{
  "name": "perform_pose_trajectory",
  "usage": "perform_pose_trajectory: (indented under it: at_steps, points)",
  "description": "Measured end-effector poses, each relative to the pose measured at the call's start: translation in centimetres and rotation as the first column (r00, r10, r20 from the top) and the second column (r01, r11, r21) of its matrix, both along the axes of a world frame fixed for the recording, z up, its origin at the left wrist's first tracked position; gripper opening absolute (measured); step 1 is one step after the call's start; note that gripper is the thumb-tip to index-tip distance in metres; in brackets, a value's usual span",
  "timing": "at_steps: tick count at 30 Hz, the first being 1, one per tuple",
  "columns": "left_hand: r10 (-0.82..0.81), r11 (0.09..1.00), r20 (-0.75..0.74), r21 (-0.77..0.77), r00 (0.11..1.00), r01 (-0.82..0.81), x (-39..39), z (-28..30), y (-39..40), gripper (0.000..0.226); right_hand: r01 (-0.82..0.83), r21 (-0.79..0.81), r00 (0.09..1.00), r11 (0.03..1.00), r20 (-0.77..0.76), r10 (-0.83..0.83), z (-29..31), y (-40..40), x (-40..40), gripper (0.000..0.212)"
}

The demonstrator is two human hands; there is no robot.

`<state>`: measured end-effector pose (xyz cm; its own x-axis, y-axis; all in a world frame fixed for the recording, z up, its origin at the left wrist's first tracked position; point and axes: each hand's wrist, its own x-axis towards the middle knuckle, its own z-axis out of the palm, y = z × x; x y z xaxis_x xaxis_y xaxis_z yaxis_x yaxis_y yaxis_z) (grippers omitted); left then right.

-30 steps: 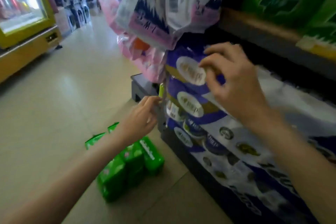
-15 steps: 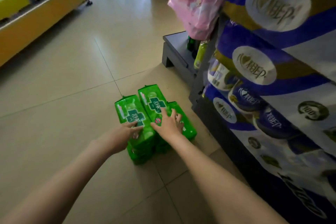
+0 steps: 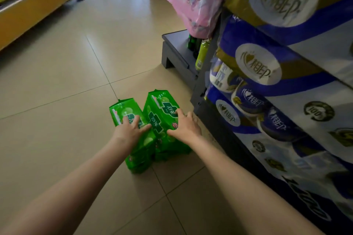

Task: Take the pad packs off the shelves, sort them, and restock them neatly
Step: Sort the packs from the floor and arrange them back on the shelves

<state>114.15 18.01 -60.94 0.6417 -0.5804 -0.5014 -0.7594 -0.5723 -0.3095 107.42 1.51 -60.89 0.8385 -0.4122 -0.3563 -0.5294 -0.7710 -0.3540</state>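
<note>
Green pad packs [image 3: 152,126] sat in a small cluster on the tiled floor [image 3: 57,101], just beside the foot of the shelf [image 3: 198,101]. Two packs stood uppermost: a left pack [image 3: 122,110] and a right pack [image 3: 162,108], side by side and touching, each printed with a dark green cross. More green packs lay under them, though how many could not be told.

The left hand [image 3: 129,129] rested on the left pack, fingers [image 3: 136,120] spread and fairly straight over its top face, the thumb reaching toward the seam between the two packs. The right hand [image 3: 186,126] lay on the right pack, its fingers bent over the far right edge and the thumb pressed along the near side, so it gripped that pack. Both bare forearms reached down from the lower corners of the view.

To the right, the shelf held big blue and white tissue bundles [image 3: 277,74] stacked high. Pink packs [image 3: 193,2] hung at the shelf's end above a low grey platform [image 3: 177,49], where a dark green bottle [image 3: 193,42] and a yellow-green tube [image 3: 201,51] stood. A yellow cabinet [image 3: 34,0] stood across the aisle at the upper left.
</note>
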Motion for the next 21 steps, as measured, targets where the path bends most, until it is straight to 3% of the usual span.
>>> perform_pose_trajectory:
  at_steps: [3, 5, 8, 9, 11, 14, 16, 18, 21]
  points:
    - [0.018, 0.999, -0.012, 0.044, 1.000, -0.017, -0.2, 0.9, -0.4, 0.080, -0.078, -0.156, 0.996, 0.985, 0.035, 0.084, 4.6, 0.4, -1.3, 0.063]
    - [0.068, 0.997, -0.106, 0.036, 0.992, -0.065, -0.1, 2.5, -1.1, 0.093, -0.098, -0.211, 0.991, 0.973, 0.065, 0.114, 8.9, -0.4, -2.5, 0.057]
    - [0.092, 0.959, -0.354, -0.221, 0.931, -0.179, 0.5, 7.2, -2.4, 0.112, -0.115, -0.244, 0.981, 0.963, 0.123, 0.148, 16.5, -1.6, -4.8, 0.050]
    - [0.042, 0.907, -0.433, -0.362, 0.900, -0.216, 0.7, 9.4, -2.9, 0.115, -0.115, -0.260, 0.977, 0.959, 0.146, 0.157, 19.4, -1.9, -5.6, 0.048]
    - [-0.134, 0.714, -0.548, -0.631, 0.826, -0.302, 0.7, 14.0, -3.9, 0.109, -0.116, -0.314, 0.965, 0.942, 0.191, 0.182, 25.2, -2.0, -7.1, 0.046]
    - [-0.448, 0.443, -0.601, -0.792, 0.662, -0.419, -0.7, 21.4, -5.3, 0.090, -0.080, -0.439, 0.938, 0.895, 0.270, 0.217, 34.7, -1.0, -9.7, 0.047]
    - [-0.589, 0.296, -0.532, -0.843, 0.608, -0.450, -2.1, 26.1, -6.5, 0.076, -0.027, -0.488, 0.900, 0.872, 0.368, 0.234, 40.6, -0.8, -12.0, 0.048]
    - [-0.681, 0.136, -0.405, -0.889, 0.610, -0.438, -3.5, 30.8, -8.4, 0.067, 0.055, -0.504, 0.828, 0.862, 0.506, 0.243, 45.5, -1.5, -14.6, 0.046]
    - [-0.729, -0.044, -0.171, -0.954, 0.662, -0.296, -5.7, 37.3, -11.6, 0.075, 0.254, -0.552, 0.730, 0.794, 0.648, 0.217, 50.5, -2.8, -18.7, 0.051]
